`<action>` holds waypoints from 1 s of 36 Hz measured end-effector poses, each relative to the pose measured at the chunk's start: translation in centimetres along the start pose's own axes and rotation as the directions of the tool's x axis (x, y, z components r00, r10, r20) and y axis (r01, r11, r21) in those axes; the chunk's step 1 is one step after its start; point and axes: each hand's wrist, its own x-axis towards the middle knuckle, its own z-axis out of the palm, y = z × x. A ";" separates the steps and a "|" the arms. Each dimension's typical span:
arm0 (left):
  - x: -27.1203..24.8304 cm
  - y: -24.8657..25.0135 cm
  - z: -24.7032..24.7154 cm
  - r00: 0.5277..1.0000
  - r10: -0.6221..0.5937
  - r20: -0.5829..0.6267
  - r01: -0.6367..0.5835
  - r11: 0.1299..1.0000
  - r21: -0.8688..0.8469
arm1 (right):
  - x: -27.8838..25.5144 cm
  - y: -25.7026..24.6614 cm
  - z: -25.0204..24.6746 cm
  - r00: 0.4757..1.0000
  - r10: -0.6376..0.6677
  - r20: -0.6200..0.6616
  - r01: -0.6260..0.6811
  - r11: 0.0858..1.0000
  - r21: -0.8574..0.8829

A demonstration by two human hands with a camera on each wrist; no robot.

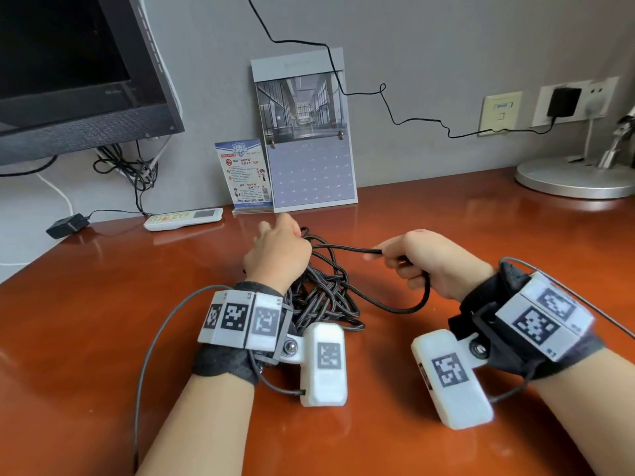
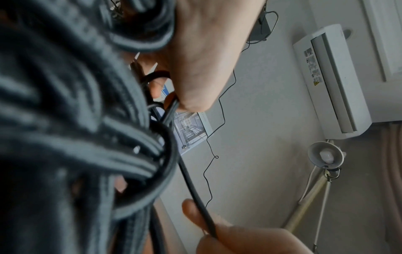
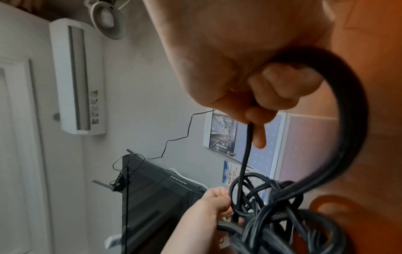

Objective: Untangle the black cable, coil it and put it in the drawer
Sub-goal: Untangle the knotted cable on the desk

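black cable (image 1: 326,297) tangled between hands, left hand (image 1: 278,252) gripping loops, right hand (image 1: 426,262) pinching one strand

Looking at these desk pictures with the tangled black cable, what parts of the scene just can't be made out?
- Drawer: in no view.
- Black cable: its ends are not seen; the left hand and its wrist unit cover part of the tangle in the head view, and the left wrist view blurs it.
- Right hand: its curled fingers hide the cable inside the grip.
- Calendar: dates too small.
- Leaflet: print too small.
- Lamp base: cut by the right edge.
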 end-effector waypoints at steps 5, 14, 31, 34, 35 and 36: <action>-0.2 0.2 -0.1 1.000 0.012 -0.012 -0.013 1.000 -0.027 | -0.8 -0.4 0.0 0.988 -0.146 -0.053 0.137 0.979 -0.150; -0.3 0.0 -0.1 0.997 0.072 -0.034 -0.074 0.996 -0.052 | 0.3 0.3 -0.6 0.984 -0.077 -0.158 0.029 0.958 -0.286; -0.1 0.0 0.1 0.989 0.099 -0.113 -0.113 0.986 -0.119 | -0.3 -0.1 -0.6 0.975 -0.170 -0.142 0.103 0.916 -0.387; -0.1 -0.2 0.1 0.988 0.091 -0.124 -0.109 0.983 -0.148 | 0.1 -0.2 -1.6 0.964 -0.143 -0.222 0.062 0.940 -0.336; -0.1 -0.3 0.1 0.989 0.086 -0.124 -0.105 0.983 -0.152 | 0.2 -0.2 -1.9 0.957 -0.144 -0.253 0.069 0.956 -0.286; 0.0 -0.3 0.1 0.989 0.081 -0.123 -0.099 0.983 -0.154 | 0.4 -0.1 -2.2 0.944 -0.157 -0.291 0.091 0.969 -0.228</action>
